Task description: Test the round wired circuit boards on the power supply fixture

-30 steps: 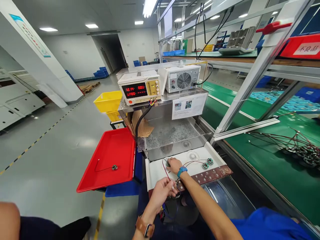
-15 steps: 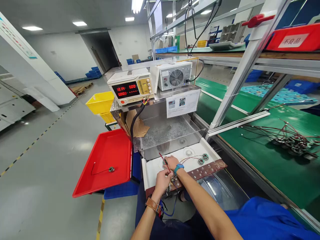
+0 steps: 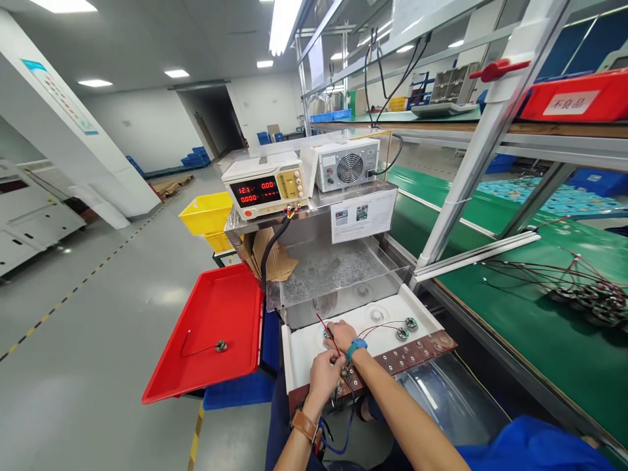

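Left hand (image 3: 324, 373): grip pinched, thumb and fingers closed on a red wire (image 3: 322, 322), whose end sticks up past the right hand. Right hand (image 3: 342, 337): fingers curled down over a small round part (image 3: 327, 333); can't tell if that grip is closed on it, since the hand hides most. That part sits on the white tray (image 3: 305, 350), toward its left end, behind the brown studded strip (image 3: 400, 358). Two similar wired parts (image 3: 407, 329) lie close together at the tray's right; another (image 3: 220, 346) is alone in the red tray (image 3: 216, 297).

Handling, judged by eye: round part likely light, rigid, green face probably fragile; take it by the rim, off that face. Wire looks thin, flexible, though its free end stands fairly straight; pinch near the end, don't tug where it joins the part.
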A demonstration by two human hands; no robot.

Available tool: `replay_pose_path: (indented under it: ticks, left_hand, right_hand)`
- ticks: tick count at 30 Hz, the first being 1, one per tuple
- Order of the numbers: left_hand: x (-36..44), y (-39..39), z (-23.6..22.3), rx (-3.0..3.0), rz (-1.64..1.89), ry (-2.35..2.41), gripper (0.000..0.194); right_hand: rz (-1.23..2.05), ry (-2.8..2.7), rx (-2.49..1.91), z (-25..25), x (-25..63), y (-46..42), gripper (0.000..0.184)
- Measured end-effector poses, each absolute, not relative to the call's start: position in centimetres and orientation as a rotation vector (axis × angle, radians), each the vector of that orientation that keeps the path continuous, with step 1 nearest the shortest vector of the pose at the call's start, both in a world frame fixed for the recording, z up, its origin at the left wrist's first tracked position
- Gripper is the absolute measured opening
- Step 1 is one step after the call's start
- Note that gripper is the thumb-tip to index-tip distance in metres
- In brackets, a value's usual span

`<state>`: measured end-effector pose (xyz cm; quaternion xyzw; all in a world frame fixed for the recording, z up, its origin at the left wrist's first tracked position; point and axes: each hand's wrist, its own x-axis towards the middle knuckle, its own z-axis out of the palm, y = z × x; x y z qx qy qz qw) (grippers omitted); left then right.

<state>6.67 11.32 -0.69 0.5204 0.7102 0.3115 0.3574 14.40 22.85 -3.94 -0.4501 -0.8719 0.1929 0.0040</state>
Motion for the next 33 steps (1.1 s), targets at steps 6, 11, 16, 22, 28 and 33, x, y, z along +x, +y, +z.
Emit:
replay_pose_path:
  ticks: [6,11,16,22,28,33]
  left_hand:
    - [6.9,11.0,-0.5,1.324,0.795,1.896,0.019]
    - [6.9,11.0,-1.0,1.291,0.799,1.924,0.02]
    - [6.9,11.0,-0.8,1.298,0.812,1.91,0.02]
    - [6.7,11.0,-1.1,1.336,0.938,1.829,0.028]
    - [5.5,11.8,-3.1,1.164,1.135,1.743,0.053]
    - [4.7,13.4,-5.0,0.947,1.175,1.63,0.057]
  right_hand:
    - [0.642,-2.695,-1.398,-4.5,14.2,22.7,0.032]
    - [0.641,-2.692,-1.397,-4.7,14.1,22.5,0.031]
    - [0.65,-2.697,-1.402,-4.1,14.3,22.6,0.03]
    - [0.711,-2.518,-1.402,-4.2,13.7,22.4,0.023]
    - [0.729,-1.566,-1.495,-0.5,19.8,24.7,0.03]
    - [0.52,-1.247,-1.644,3.1,33.6,25.9,0.032]
